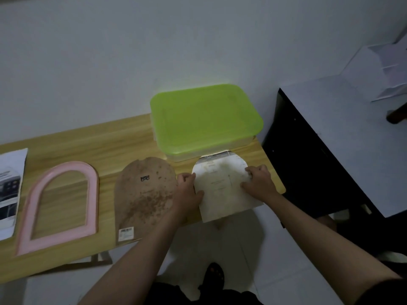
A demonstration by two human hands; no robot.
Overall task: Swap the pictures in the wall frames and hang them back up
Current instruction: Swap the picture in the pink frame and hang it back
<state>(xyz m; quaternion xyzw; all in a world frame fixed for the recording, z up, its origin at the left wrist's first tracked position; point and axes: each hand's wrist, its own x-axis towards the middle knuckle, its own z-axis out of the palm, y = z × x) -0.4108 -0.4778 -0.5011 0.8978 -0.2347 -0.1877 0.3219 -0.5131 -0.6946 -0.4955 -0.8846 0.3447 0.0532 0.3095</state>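
Green-lidded box (204, 119) on wooden table (92, 146)

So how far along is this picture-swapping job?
Roughly midway, it seems. Done: the pink arched frame lies open and empty on the wooden table, its brown backing board beside it. In hand: the left hand and right hand hold an arched pale sheet. Left: refitting the frame and hanging it; no frame is on the wall.

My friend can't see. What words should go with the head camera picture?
Two bare hands, left hand and right hand, hold an arch-shaped paper picture at the edge of a wooden table. Beside it lie a brown arch-shaped backing board and an empty pink arched frame, with a green-lidded box behind.
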